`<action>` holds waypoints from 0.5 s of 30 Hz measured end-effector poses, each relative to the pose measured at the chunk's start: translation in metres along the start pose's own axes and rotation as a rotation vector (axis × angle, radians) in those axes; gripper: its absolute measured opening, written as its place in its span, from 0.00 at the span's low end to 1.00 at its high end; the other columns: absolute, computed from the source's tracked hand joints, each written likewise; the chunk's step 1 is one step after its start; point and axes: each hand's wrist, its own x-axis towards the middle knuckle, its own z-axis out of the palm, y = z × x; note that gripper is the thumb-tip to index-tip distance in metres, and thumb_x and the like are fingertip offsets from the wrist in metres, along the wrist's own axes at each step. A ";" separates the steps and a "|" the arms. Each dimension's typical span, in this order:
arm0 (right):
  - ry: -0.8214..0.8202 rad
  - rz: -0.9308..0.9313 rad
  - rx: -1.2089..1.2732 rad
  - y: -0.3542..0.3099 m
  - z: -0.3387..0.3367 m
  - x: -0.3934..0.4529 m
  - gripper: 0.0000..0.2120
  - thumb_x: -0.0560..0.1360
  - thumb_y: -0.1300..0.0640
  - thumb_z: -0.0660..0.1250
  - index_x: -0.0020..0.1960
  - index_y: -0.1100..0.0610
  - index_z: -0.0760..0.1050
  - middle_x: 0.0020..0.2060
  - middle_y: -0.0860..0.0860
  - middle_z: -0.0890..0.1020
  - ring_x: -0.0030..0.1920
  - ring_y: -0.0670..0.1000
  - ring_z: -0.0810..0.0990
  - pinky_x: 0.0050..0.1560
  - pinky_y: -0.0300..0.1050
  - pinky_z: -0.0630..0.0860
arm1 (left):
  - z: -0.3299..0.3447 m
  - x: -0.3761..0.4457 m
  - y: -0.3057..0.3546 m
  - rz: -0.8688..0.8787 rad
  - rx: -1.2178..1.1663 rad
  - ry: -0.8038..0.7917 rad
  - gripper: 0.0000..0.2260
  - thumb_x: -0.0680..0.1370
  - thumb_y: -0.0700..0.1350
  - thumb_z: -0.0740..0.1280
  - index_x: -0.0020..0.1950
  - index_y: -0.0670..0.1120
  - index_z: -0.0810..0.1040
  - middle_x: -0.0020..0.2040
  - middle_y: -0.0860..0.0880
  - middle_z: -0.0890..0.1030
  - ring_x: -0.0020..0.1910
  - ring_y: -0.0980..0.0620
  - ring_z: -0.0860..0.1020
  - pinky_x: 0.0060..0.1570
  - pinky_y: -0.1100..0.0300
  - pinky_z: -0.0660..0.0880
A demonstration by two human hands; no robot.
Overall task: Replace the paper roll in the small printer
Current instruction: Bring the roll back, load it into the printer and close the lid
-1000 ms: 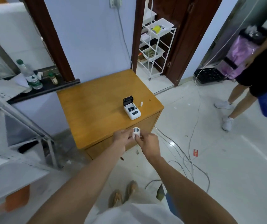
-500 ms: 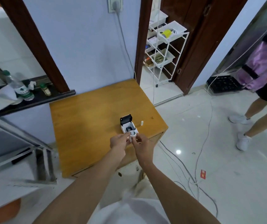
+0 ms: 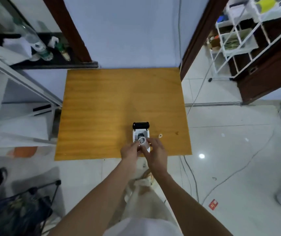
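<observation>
Both hands meet over the near end of the small white printer point(image 3: 141, 135), which sits on the wooden table point(image 3: 112, 103) close to its front edge. The paper roll point(image 3: 142, 141) is held between the two sets of fingers, just above the printer's open paper bay. The left hand point(image 3: 129, 150) pinches the roll from its left side with curled fingertips, and the right hand point(image 3: 156, 151) grips it from the right, its thumb and fingers bent around it. The roll's flat end with the core hole faces up toward the camera. Beyond the fingertips, the printer's black lid point(image 3: 140, 125) stands flipped open at the far end of the body. Just to the right of the right hand's fingers, apart from them, a small pale empty core point(image 3: 160, 135) lies on the tabletop. Whether the roll touches the printer cannot be told, since the fingers hide its underside.
</observation>
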 end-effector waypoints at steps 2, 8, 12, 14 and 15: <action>-0.037 -0.047 -0.077 0.007 0.003 0.008 0.16 0.78 0.47 0.74 0.63 0.51 0.80 0.54 0.47 0.80 0.48 0.51 0.81 0.40 0.45 0.75 | -0.002 0.009 0.000 -0.017 -0.020 -0.029 0.03 0.80 0.37 0.72 0.48 0.38 0.83 0.50 0.37 0.86 0.45 0.43 0.84 0.31 0.62 0.81; 0.011 -0.266 -0.321 0.029 0.000 0.039 0.18 0.72 0.44 0.78 0.57 0.51 0.82 0.49 0.47 0.81 0.45 0.50 0.83 0.30 0.45 0.77 | -0.008 0.035 0.007 0.044 0.158 -0.201 0.08 0.83 0.38 0.68 0.57 0.35 0.82 0.52 0.35 0.86 0.44 0.44 0.86 0.38 0.61 0.84; 0.003 -0.393 -0.373 0.043 -0.002 0.053 0.16 0.72 0.47 0.77 0.56 0.54 0.82 0.48 0.49 0.81 0.45 0.50 0.83 0.28 0.46 0.79 | -0.020 0.068 -0.001 0.368 0.561 -0.037 0.05 0.81 0.45 0.69 0.50 0.45 0.83 0.41 0.45 0.86 0.36 0.48 0.83 0.34 0.54 0.82; -0.017 -0.454 -0.385 0.051 0.004 0.057 0.16 0.73 0.47 0.76 0.56 0.54 0.82 0.47 0.49 0.81 0.45 0.51 0.82 0.28 0.47 0.79 | -0.023 0.086 -0.006 0.502 0.779 0.032 0.09 0.79 0.53 0.71 0.53 0.49 0.80 0.41 0.52 0.83 0.39 0.49 0.82 0.40 0.51 0.81; -0.043 -0.482 -0.381 0.054 0.007 0.060 0.16 0.74 0.47 0.75 0.57 0.54 0.82 0.47 0.49 0.80 0.45 0.52 0.82 0.28 0.48 0.79 | -0.024 0.093 -0.007 0.536 0.881 0.045 0.14 0.78 0.57 0.71 0.57 0.50 0.77 0.42 0.52 0.82 0.41 0.50 0.82 0.40 0.51 0.80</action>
